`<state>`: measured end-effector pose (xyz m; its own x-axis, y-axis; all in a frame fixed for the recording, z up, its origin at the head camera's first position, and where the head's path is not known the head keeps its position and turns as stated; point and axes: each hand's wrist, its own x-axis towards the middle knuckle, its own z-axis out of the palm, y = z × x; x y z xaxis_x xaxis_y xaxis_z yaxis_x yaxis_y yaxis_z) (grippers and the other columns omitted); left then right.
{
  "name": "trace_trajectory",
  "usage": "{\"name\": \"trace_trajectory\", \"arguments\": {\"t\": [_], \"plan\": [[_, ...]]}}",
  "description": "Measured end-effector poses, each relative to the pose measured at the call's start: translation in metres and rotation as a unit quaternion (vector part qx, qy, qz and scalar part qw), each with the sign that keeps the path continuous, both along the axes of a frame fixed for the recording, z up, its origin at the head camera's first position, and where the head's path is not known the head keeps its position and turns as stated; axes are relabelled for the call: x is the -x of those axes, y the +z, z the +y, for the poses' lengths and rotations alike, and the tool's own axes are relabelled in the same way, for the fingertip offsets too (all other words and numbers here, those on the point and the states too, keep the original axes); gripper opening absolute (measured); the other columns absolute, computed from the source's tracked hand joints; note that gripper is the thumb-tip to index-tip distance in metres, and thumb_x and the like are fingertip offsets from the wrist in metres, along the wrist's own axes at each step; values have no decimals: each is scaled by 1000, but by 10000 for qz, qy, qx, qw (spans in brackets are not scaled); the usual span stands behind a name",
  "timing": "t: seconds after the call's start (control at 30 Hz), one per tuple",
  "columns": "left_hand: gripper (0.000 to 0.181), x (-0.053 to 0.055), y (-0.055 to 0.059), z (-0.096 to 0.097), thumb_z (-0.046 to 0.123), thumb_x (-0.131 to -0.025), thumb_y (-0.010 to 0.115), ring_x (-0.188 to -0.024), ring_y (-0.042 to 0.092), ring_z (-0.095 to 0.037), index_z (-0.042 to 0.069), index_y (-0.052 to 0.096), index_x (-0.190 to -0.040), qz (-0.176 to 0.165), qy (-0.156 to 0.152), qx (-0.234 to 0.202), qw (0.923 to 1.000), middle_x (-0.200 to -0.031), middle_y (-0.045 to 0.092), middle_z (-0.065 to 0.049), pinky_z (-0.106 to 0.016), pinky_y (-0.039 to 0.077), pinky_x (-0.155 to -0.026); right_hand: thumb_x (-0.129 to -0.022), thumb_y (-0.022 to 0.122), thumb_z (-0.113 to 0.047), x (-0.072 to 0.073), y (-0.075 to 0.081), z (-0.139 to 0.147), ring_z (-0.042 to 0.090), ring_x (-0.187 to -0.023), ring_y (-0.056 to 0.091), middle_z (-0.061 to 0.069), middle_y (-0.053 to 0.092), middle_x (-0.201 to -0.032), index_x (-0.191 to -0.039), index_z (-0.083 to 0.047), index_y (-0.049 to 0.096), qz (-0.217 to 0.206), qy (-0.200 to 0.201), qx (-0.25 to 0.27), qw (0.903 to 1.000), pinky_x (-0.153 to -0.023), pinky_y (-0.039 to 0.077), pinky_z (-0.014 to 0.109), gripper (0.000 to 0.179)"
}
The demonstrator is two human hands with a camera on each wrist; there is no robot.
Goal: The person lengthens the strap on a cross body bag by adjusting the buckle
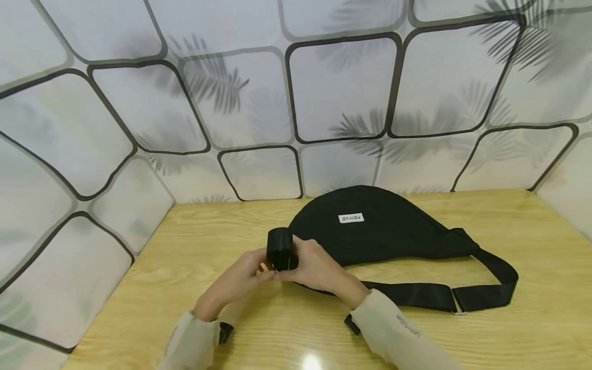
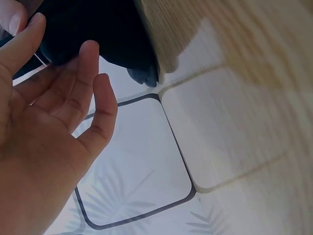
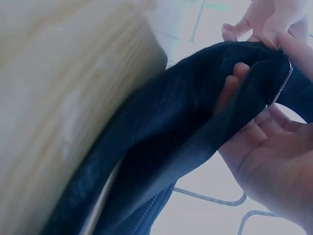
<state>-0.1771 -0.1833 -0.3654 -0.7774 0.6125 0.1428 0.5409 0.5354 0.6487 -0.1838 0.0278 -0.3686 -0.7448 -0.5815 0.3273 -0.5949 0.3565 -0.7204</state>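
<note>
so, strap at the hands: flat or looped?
Looped. In the head view the strap curls over at the left hand and right hand; in the right wrist view it doubles back near a metal bar.

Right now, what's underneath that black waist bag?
Wood-grain tabletop shows along the lower edge of the black waist bag, between it and its strap. Whatever lies directly beneath is covered, so I can't tell if anything else is there.

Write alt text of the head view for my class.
A person's left hand and right hand hold a black strap at the left end of a black bag with a white label. The bag lies on a wood-grain table, before a patterned backdrop.
</note>
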Motion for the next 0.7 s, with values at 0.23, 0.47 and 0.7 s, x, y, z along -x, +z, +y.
{"name": "trace_trajectory", "arguments": {"t": [0.23, 0.47, 0.7], "plan": [[29, -2, -3, 0, 6, -100, 65, -94, 64, -21, -1, 62, -128, -111, -82, 41, 9999, -116, 66, -11, -33, 55, -80, -87, 84, -19, 0, 2, 7, 4, -70, 57, -4, 65, -81, -97, -6, 70, 116, 124, -54, 9998, -66, 49, 24, 22], [36, -2, -3, 3, 7, -100, 64, -96, 63, -20, -2, 58, -135, -117, -125, -70, 9998, -123, 65, -13, -33, 54, -81, -87, 83, -24, 1, 5, 10, 2, -70, 57, -9, 64, -80, -98, -10, 73, 70, 154, -67, 9998, -67, 50, 25, 20], [35, -2, -3, 3, 8, -101, 63, -95, 64, -18, -1, 58, -134, -208, -163, -104, 9996, -121, 65, -12, -32, 54, -80, -88, 83, -20, 2, 5, 13, 3, -71, 58, -9, 64, -81, -100, -9, 72, 45, 206, 10, 9998, -69, 51, 26, 20]]}}
